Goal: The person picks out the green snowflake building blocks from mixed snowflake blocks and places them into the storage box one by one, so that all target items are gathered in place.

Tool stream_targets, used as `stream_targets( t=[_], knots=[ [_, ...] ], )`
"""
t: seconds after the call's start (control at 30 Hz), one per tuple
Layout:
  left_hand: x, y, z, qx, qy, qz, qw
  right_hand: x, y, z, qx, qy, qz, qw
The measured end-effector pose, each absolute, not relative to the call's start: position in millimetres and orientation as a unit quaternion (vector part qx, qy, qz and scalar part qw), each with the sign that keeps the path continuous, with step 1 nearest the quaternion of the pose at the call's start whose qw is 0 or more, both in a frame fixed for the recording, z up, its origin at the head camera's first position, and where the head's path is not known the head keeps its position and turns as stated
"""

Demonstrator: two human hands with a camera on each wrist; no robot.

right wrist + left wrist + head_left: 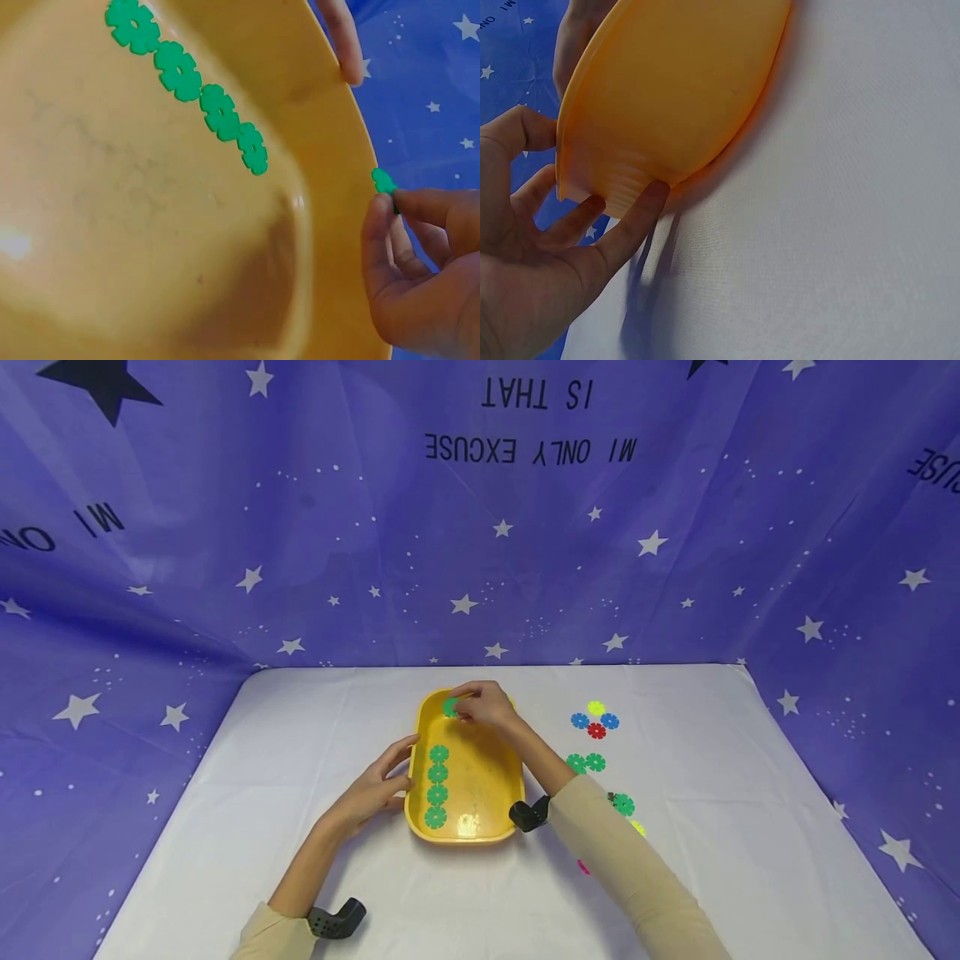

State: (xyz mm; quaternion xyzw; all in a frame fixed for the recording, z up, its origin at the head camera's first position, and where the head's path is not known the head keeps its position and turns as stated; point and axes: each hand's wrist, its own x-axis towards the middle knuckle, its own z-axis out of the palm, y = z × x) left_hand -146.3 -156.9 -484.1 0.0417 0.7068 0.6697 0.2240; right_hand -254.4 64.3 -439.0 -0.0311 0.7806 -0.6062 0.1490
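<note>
My right hand [485,703] pinches a green snowflake disc [382,180] between thumb and fingertip. In the head view it is over the far end of the yellow tray [480,841]; in the right wrist view the disc overlaps the tray's rim. Inside the tray, several green snowflake discs [437,794] lie in a row along the left wall, edge to edge. My left hand [375,789] rests spread fingers against the outside of the tray's left wall, one fingertip right at the rim. In the left wrist view, other fingertips [657,192] touch the outer wall.
Right of the tray, blue, red and yellow discs [596,731] are grouped on the white cloth [712,860]. Nearer lie green discs [596,762], a yellow one [637,828] and a pink one [583,866], partly hidden by the right sleeve. A purple star-print curtain [465,560] surrounds the table.
</note>
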Motion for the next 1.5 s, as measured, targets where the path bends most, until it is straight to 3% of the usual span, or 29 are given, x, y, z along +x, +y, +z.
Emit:
stream_targets(
  t=[0.73,1.5],
  knots=[
    [-146,-158,-483,0.042,0.713,0.662,0.227,-262,46,-474,0.030,0.766,-0.608,0.206],
    [-146,-159,-482,0.043,0.710,0.665,0.229,-257,39,-477,-0.002,0.820,-0.545,0.175]
  ],
)
